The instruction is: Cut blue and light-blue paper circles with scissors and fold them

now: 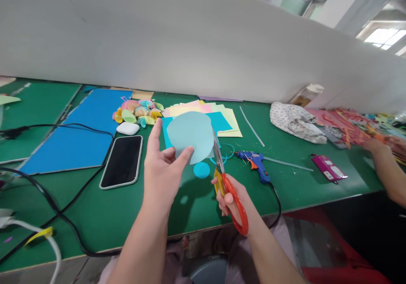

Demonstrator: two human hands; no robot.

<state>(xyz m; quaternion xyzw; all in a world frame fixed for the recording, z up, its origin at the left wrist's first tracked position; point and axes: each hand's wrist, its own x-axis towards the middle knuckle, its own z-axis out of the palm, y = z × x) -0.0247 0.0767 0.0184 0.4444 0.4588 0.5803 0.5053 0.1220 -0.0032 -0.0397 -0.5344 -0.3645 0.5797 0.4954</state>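
My left hand [165,165] pinches a rounded piece of light blue paper [190,133] at its lower edge, thumb in front and index finger pointing up. In my right hand [231,195] are scissors [236,208] with red and yellow handles. Their blades stand upright along the paper's right edge; whether they bite into it I cannot tell. Below the paper, a small bright blue paper disc [201,170] lies on the green table. Thin curled blue offcuts [229,150] rest beside the blades. Behind the held piece are sheets of turquoise paper [222,121], partly hidden.
A blue glue gun [256,161] with a cord lies at right, near a purple packet [329,168]. At left are a phone [122,161], a white case [127,128], paper flowers [139,111], a blue board [79,131] and black cables [47,195]. Another person's arm [388,169] reaches in at far right.
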